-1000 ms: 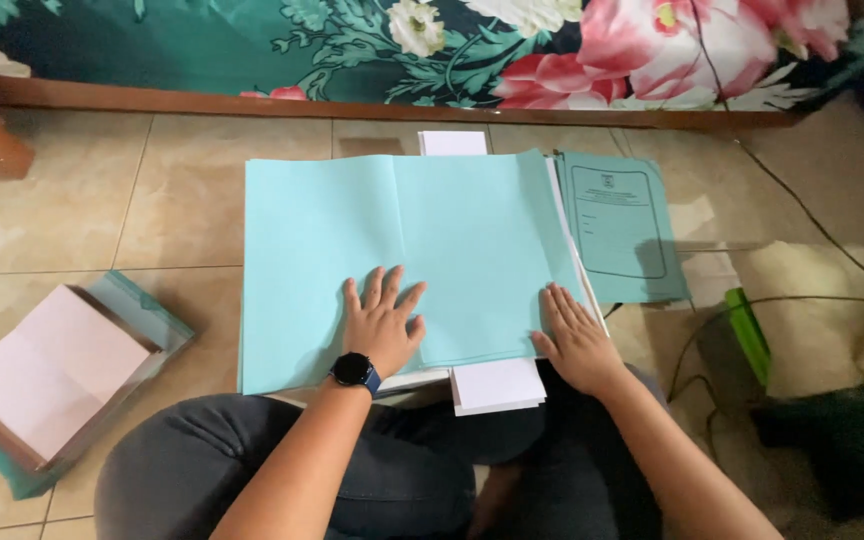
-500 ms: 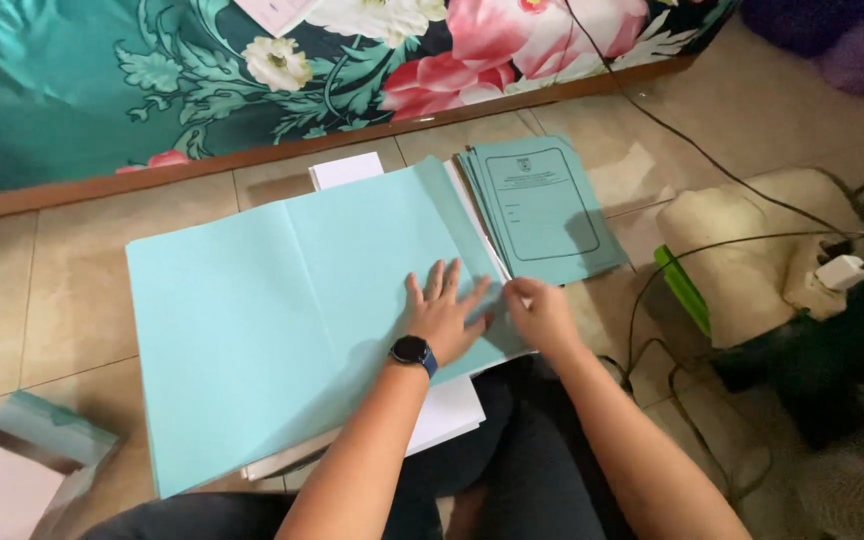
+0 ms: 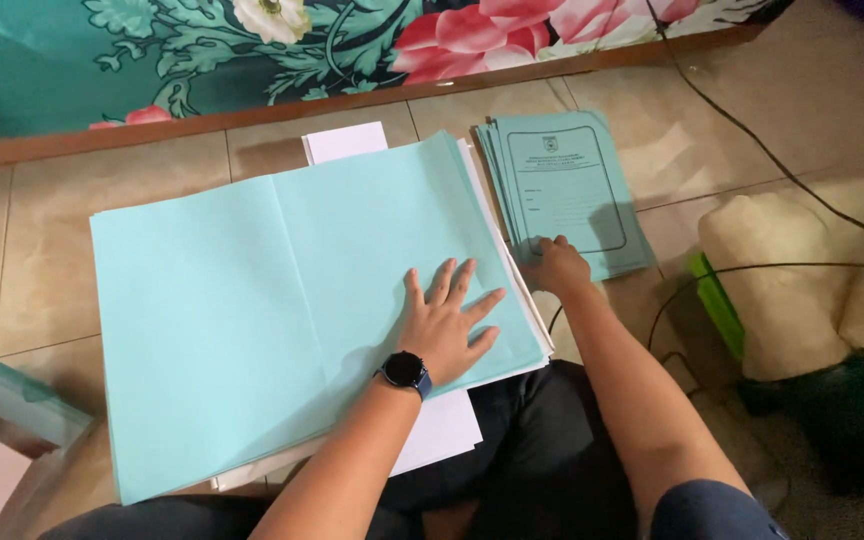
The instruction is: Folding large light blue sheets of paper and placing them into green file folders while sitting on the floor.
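Observation:
A large light-blue folded sheet (image 3: 252, 290) lies opened flat on a pile of similar sheets on the tiled floor. My left hand (image 3: 447, 325), with a dark watch on the wrist, rests flat and spread on its right half. My right hand (image 3: 555, 265) touches the near left corner of a stack of printed light-blue covers (image 3: 564, 185) lying to the right. White paper (image 3: 442, 435) sticks out under the pile near my lap.
A floral teal cloth (image 3: 252, 50) above a wooden edge runs along the back. A black cable (image 3: 752, 130) crosses the floor at right, beside a cream cushion (image 3: 792, 280) and a green object (image 3: 717, 300). A teal box (image 3: 12, 410) with pinkish paper sits lower left.
My right hand has moved off the big sheet's edge rightward onto the stack of printed covers. My left hand stays flat on the sheet. The view has shifted.

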